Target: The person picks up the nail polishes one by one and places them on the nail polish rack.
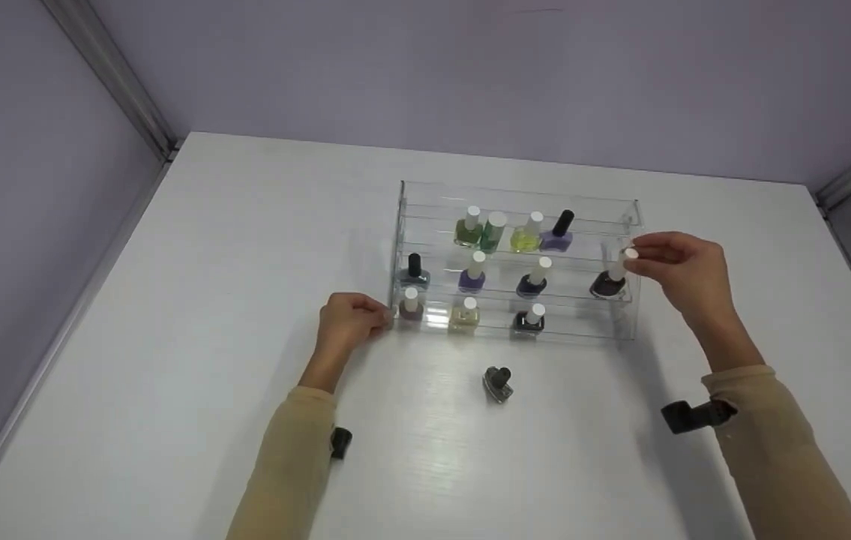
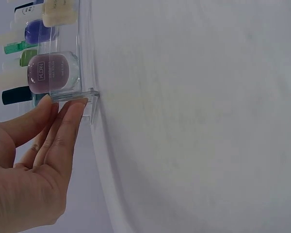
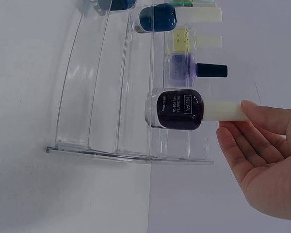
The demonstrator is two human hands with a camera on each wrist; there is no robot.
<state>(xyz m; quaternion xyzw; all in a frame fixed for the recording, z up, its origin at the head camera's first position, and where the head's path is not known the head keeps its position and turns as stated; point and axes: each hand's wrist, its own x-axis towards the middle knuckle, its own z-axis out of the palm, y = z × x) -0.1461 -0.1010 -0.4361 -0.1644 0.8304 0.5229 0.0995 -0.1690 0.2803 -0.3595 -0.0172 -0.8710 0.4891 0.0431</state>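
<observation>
A clear tiered display rack (image 1: 582,319) stands on the white table, carrying several nail polish bottles. With thumb and fingers, my right hand (image 1: 684,274) pinches the white cap of a dark nail polish bottle (image 3: 179,109) at the rack's right end, middle tier. Whether that bottle touches the shelf I cannot tell. My left hand (image 1: 350,322) pinches the rack's left side panel (image 2: 89,93) near its lower front corner. Just beside those fingers sits a mauve nail polish bottle (image 2: 48,73) on the bottom tier.
In front of the rack, a dark glittery bottle (image 1: 498,384) is on the table. The top tier holds green, yellow and lilac bottles, the lilac one (image 1: 556,238) with a black cap. A pale wall (image 1: 470,82) rises behind the table.
</observation>
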